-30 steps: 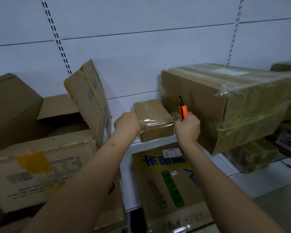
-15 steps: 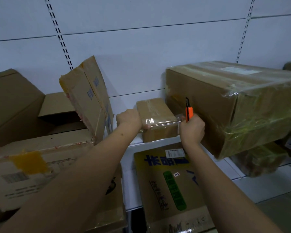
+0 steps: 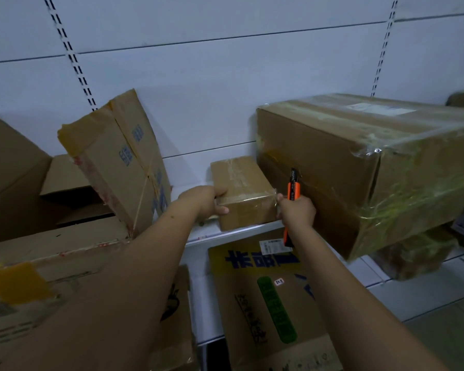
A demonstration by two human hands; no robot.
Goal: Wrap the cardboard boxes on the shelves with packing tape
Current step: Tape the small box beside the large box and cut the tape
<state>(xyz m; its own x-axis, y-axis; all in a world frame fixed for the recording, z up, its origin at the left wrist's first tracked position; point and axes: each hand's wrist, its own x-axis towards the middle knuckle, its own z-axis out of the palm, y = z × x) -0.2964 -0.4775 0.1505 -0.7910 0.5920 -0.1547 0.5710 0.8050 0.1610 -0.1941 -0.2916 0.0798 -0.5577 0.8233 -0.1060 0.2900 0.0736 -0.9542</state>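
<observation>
A large film-wrapped box [image 3: 359,167] is seen at right on the shelf [image 3: 239,231]; wedged just beside it, the small box [image 3: 245,192] lies with its long axis running toward the back wall. Its left front corner is gripped by the left hand [image 3: 202,202]; an orange utility knife [image 3: 292,191] is clenched in the right hand [image 3: 296,211], touching its right front corner
</observation>
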